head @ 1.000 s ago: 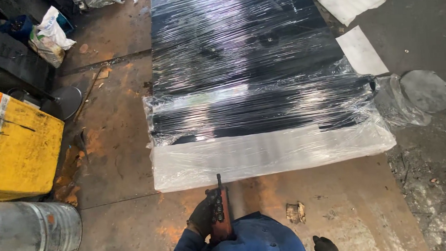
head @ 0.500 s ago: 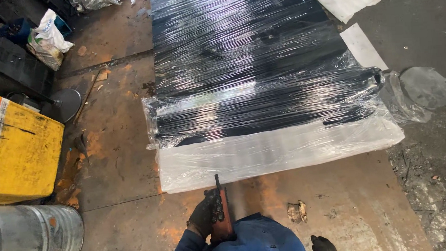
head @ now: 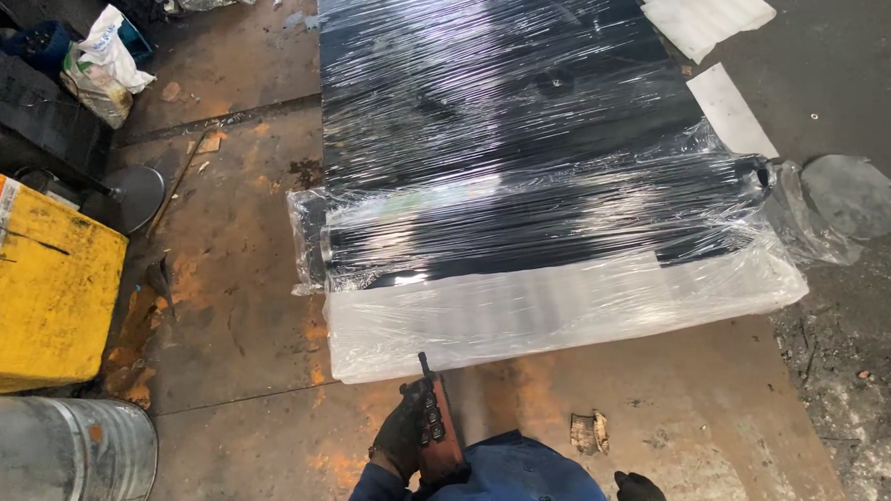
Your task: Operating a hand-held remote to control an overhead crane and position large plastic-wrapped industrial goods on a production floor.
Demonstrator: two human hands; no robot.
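two gloved hands show at the near edge of the view. the left hand [head: 402, 441], in a dark glove, is clamped around a reddish-brown remote control [head: 436, 428], a slim handset with a column of dark buttons on its face and a short black antenna at its far end. the handset is held upright in front of a blue sleeve [head: 376, 499], and its antenna tip points toward the near edge of the wrapped bundle [head: 522, 177]. the right hand [head: 639, 492] sits low at the near right, well apart from the left; only part of its dark glove is in view, and i cannot tell whether it is curled or spread, nor whether it holds anything.

the bundle is a long, flat, dark load wound in clear stretch film, lying on the rust-stained metal floor [head: 238, 320] and running from near to far. a dark roll lies crosswise under the film toward the near end, and the nearest strip of the bundle looks pale white. to the left stands a yellow box [head: 37, 298], with a grey metal drum [head: 59, 468] nearer, at the left corner. white flat sheets [head: 710, 8] lie at the far right, and a round grey disc [head: 852, 195] rests on the ground to the right of the bundle.
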